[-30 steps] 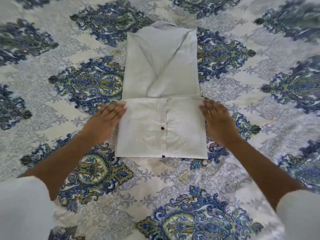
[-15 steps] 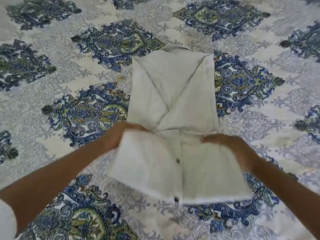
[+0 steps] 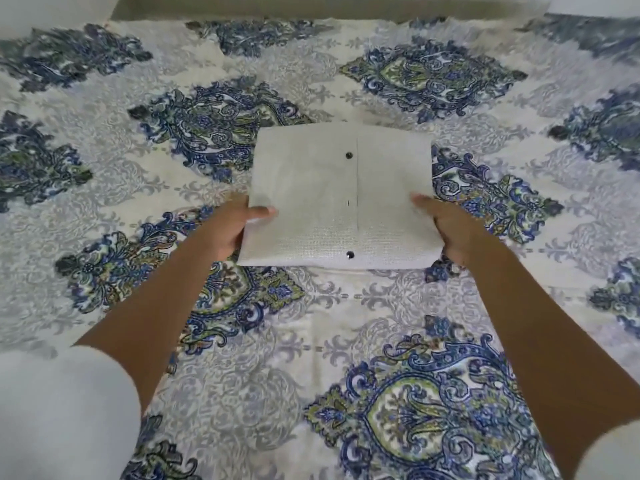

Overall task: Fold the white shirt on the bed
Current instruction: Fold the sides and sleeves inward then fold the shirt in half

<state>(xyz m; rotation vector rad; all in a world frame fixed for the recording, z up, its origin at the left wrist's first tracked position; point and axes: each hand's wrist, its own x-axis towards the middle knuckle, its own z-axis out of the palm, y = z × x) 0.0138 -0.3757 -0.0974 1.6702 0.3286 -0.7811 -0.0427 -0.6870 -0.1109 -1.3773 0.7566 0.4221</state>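
Left hand (image 3: 227, 227) and right hand (image 3: 450, 230) each grip a near side edge of the white shirt (image 3: 311, 188), thumbs on top. Between them sits a crisp woven rectangle with 2 dark buttons (image 3: 348, 154) (soft, limp cloth). Best to lower it level onto the patterned bed (image 3: 346, 323) beneath, releasing both sides together.

The left hand (image 3: 225, 226) shows only its thumb on the shirt (image 3: 311, 188); its fingers go under the cloth, as do those of the right hand (image 3: 450, 230) (its thumb is blurred). The shirt's lower layers lie hidden under the top panel. A mark (image 3: 348, 202) at its middle is too small to tell. The bottom edge cuts off both sleeves (image 3: 62, 410).
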